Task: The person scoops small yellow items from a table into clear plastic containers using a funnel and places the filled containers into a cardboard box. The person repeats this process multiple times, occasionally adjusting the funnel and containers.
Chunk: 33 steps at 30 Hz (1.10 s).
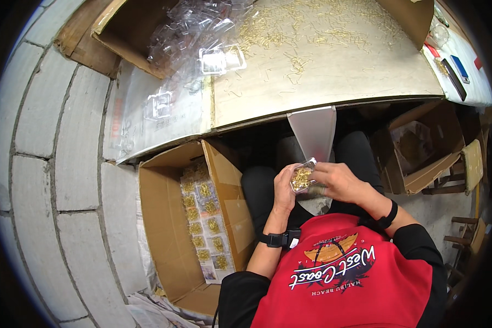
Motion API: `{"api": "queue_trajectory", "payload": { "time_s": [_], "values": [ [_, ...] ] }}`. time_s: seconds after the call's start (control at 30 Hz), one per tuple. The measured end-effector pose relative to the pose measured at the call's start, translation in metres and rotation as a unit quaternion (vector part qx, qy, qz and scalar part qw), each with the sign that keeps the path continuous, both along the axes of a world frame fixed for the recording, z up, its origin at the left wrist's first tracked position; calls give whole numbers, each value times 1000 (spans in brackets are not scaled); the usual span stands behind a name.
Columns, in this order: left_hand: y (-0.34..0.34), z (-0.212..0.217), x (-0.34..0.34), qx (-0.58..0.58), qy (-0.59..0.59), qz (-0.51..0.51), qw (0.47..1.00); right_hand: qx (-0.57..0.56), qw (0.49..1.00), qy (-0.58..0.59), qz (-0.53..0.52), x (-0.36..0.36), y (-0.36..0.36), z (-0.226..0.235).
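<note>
- One small clear plastic case [312, 162] is above the lap, below the lower end of a pale chute [314, 128], with gold-coloured pieces [302, 179] inside it.
- Left hand [283, 188]: closed around the case's left side, gripping it.
- Right hand [338, 181]: fingers bent at the case's right side; I cannot tell whether they pinch the case or the pieces.
- Left of the lap, an open carton [164, 218] holds filled packs [205, 218] in two rows.
- Beyond the lap, a table [366, 82] bears scattered gold-coloured wire bits [298, 65], and a heap of clear empty cases [186, 44] lies at its left.
- At the table's right end, a blue object [460, 69] lies beside a long black one [454, 78].
- Another carton [388, 158] stands to the right, below table height.
</note>
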State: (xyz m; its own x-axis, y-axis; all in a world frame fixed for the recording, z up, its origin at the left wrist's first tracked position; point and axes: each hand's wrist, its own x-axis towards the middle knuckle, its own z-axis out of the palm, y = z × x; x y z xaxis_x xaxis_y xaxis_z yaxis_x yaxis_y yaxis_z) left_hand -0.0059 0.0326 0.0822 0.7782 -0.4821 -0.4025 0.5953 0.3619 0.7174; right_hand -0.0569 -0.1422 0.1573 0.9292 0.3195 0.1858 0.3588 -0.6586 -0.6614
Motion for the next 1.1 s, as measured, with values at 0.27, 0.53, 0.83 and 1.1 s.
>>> {"api": "queue_trajectory", "payload": {
  "time_s": [0.27,0.53,0.83,1.1],
  "values": [
    [-8,-14,-2,87,-27,21,996,-17,998,-53,-2,-5,9,-20],
    [0,-9,1,66,-15,-1,998,-96,995,-2,32,4,11,-22],
    [4,-13,-1,15,-17,-49,999,-101,993,20,-64,9,19,-21],
    [17,-29,4,78,22,-40,996,60,993,-72,-77,40,-7,14]
  ]
}}
